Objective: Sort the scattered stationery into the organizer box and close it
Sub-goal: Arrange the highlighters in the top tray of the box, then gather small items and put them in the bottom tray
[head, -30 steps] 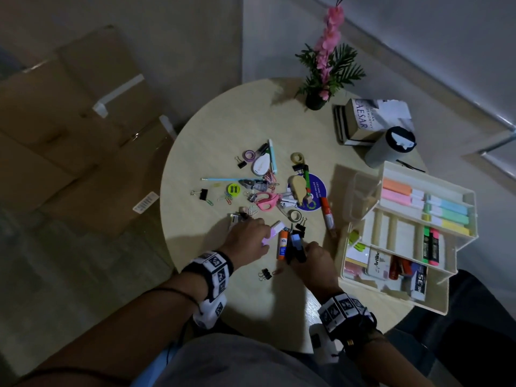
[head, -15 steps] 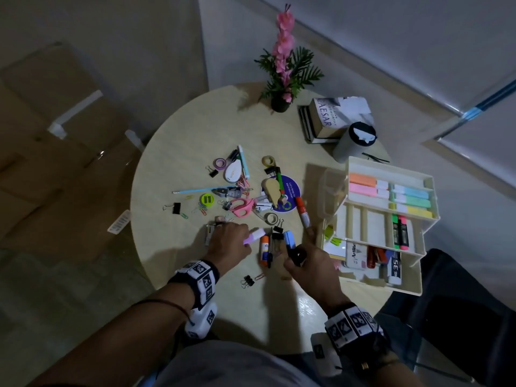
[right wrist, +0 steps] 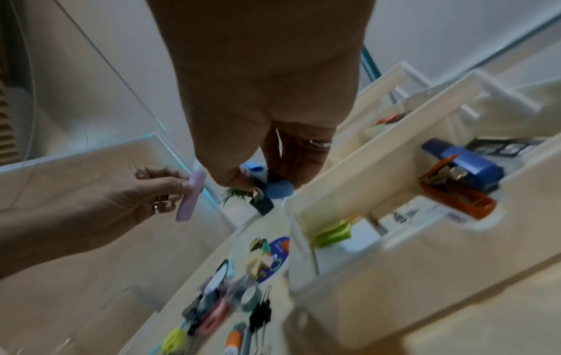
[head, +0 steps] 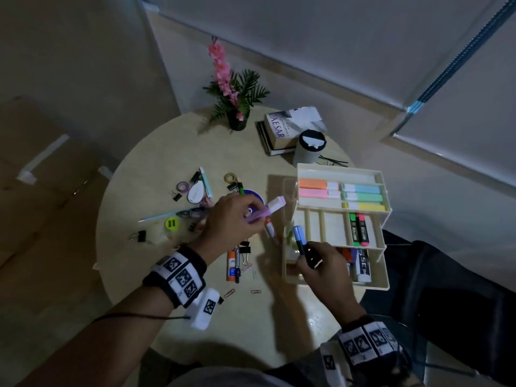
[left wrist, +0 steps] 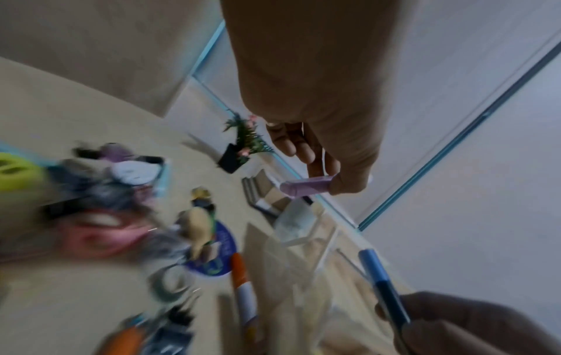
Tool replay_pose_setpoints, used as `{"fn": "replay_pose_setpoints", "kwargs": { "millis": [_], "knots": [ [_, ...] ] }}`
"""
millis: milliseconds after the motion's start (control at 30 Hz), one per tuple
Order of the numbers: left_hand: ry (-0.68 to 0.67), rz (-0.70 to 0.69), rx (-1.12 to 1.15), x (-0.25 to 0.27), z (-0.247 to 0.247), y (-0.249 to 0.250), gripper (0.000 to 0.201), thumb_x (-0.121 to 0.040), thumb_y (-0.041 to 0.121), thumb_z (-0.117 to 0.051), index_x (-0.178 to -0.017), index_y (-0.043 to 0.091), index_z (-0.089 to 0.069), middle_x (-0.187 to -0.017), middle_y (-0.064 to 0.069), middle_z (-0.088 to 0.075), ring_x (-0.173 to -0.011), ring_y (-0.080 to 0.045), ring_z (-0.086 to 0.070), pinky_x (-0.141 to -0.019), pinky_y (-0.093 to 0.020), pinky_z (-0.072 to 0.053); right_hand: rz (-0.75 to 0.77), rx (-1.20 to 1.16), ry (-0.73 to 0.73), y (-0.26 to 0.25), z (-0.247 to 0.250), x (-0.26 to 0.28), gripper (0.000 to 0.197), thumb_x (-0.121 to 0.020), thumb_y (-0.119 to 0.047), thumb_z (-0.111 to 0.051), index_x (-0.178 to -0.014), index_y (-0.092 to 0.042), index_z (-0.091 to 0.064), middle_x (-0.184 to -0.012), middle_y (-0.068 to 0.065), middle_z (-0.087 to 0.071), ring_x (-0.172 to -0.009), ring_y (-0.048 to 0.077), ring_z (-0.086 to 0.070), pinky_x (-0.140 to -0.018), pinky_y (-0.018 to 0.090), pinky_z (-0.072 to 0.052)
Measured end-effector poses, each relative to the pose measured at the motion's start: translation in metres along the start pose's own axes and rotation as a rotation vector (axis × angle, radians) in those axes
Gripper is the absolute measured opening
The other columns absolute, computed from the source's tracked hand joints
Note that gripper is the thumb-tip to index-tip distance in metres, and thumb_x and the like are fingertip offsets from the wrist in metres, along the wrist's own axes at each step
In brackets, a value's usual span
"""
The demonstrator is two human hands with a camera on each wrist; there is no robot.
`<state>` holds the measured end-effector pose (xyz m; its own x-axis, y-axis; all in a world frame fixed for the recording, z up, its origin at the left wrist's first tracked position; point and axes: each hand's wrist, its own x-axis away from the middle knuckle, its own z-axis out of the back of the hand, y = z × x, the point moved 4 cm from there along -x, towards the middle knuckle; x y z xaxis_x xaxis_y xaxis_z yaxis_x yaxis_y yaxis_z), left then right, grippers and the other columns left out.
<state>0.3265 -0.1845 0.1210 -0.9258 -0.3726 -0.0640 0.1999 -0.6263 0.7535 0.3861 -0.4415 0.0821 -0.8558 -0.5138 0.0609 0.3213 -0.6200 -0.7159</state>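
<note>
One lilac highlighter is gripped by the left hand, two blue-capped markers by the right hand, beside the open cream organizer box.

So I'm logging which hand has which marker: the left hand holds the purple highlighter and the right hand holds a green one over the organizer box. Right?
Not quite. The left hand does hold the purple highlighter, but the marker in the right hand is blue, not green. It is over the organizer box. The head view shows the blue cap clearly, and the right wrist view confirms it.

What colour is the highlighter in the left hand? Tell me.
Pale purple highlighter with a white cap, clearest in the head view.
</note>
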Motion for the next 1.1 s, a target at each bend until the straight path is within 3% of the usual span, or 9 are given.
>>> {"fn": "replay_pose_setpoints", "kwargs": {
  "millis": [167,233,300,433,667,800,900,1000,1100],
  "knots": [
    [-0.084,-0.169,-0.079,-0.057,-0.039,0.075,0.014,-0.077,0.032,-0.083,-0.089,0.029,-0.076,-0.073,0.012,-0.062,-0.071,-0.013,-0.056,-0.058,-0.029,-0.045,-0.041,0.04,0.139,0.051,0.058,-0.007,0.01,-0.094,-0.023,-0.068,-0.085,-0.02,-0.067,-0.074,-0.003,-0.057,-0.068,0.013,-0.057,-0.06,0.035,-0.045],
    [-0.127,-0.198,-0.146,-0.075,-0.062,0.093,0.015,-0.076,0.029,-0.083,-0.088,0.027,-0.075,-0.07,0.016,-0.055,-0.072,-0.016,-0.053,-0.059,-0.029,-0.04,-0.086,0.015,0.182,0.075,0.08,-0.008,0.009,-0.096,-0.022,-0.068,-0.09,-0.018,-0.071,-0.078,-0.001,-0.059,-0.069,0.015,-0.061,-0.062,0.041,-0.053],
    [-0.197,-0.229,-0.242,-0.089,-0.087,0.103,0.016,-0.078,0.029,-0.082,-0.091,0.027,-0.073,-0.077,0.011,-0.062,-0.077,-0.017,-0.055,-0.062,-0.031,-0.042,-0.123,0.002,0.223,0.092,0.101,-0.007,0.008,-0.096,-0.02,-0.069,-0.097,-0.013,-0.074,-0.08,0.002,-0.059,-0.07,0.019,-0.062,-0.065,0.044,-0.055],
    [-0.312,-0.212,-0.425,-0.109,-0.12,0.107,0.02,-0.081,0.029,-0.081,-0.1,0.026,-0.075,-0.096,0.002,-0.072,-0.09,-0.02,-0.062,-0.071,-0.035,-0.052,-0.165,0.006,0.261,0.116,0.133,-0.006,0.029,-0.093,-0.016,-0.075,-0.121,-0.011,-0.072,-0.091,0.006,-0.069,-0.078,0.02,-0.065,-0.072,0.035,-0.053],
    [-0.382,-0.185,-0.48,-0.119,-0.138,0.102,0.015,-0.087,0.027,-0.076,-0.101,0.025,-0.08,-0.1,0.006,-0.076,-0.085,-0.015,-0.065,-0.068,-0.028,-0.047,-0.136,0.03,0.191,0.143,0.142,-0.022,0.012,-0.091,-0.021,-0.076,-0.1,-0.016,-0.069,-0.081,-0.002,-0.067,-0.07,0.008,-0.063,-0.059,0.029,-0.049],
    [-0.399,-0.196,-0.512,-0.12,-0.138,0.099,0.02,-0.09,0.033,-0.07,-0.104,0.024,-0.081,-0.1,0.004,-0.077,-0.086,-0.019,-0.067,-0.07,-0.033,-0.052,-0.137,0.021,0.164,0.148,0.136,-0.033,0.012,-0.091,-0.025,-0.076,-0.094,-0.014,-0.072,-0.081,-0.002,-0.068,-0.07,0.01,-0.064,-0.061,0.036,-0.058],
    [-0.375,-0.239,-0.536,-0.116,-0.138,0.095,0.023,-0.095,0.036,-0.068,-0.106,0.021,-0.082,-0.099,0.002,-0.075,-0.09,-0.022,-0.066,-0.071,-0.034,-0.047,-0.151,0.033,0.143,0.157,0.128,-0.041,0.014,-0.092,-0.03,-0.073,-0.094,-0.016,-0.073,-0.08,-0.003,-0.069,-0.068,0.011,-0.065,-0.06,0.041,-0.06],
    [-0.305,-0.27,-0.543,-0.109,-0.137,0.098,0.025,-0.099,0.039,-0.064,-0.094,0.023,-0.081,-0.082,0.004,-0.066,-0.078,-0.022,-0.063,-0.063,-0.031,-0.036,-0.15,0.041,0.137,0.158,0.126,-0.046,0.014,-0.091,-0.027,-0.075,-0.097,-0.014,-0.077,-0.083,-0.001,-0.071,-0.07,0.011,-0.066,-0.062,0.04,-0.061],
    [-0.22,-0.168,-0.458,-0.108,-0.133,0.099,0.028,-0.094,0.044,-0.065,-0.084,0.023,-0.081,-0.072,0.005,-0.068,-0.066,-0.02,-0.06,-0.056,-0.03,-0.04,-0.168,0.031,0.121,0.158,0.126,-0.049,0.015,-0.092,-0.026,-0.075,-0.1,-0.013,-0.078,-0.083,-0.002,-0.072,-0.069,0.009,-0.067,-0.062,0.039,-0.063]
  ]
}}
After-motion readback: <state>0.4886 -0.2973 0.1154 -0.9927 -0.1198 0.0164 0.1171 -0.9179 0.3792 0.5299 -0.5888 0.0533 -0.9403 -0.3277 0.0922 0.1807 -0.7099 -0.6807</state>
